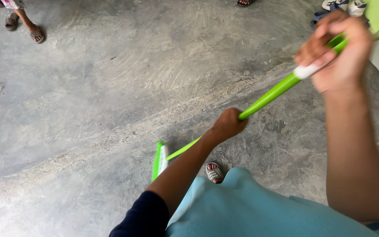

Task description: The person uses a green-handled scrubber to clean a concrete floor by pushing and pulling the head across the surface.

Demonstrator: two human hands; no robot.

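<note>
Green broom (268,95): long, stiff, likely light plastic handle, head (159,159) on concrete floor (88,101); left hand (227,124) clenched mid-shaft, right hand (336,50) fingers wrapped near top, both sound holds.

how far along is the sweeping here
Done: cannot tell; no dirt pile shows on the floor. In hand: both hands grip the broom, left hand low, right hand at the top, head down. Left: cannot tell.
</note>
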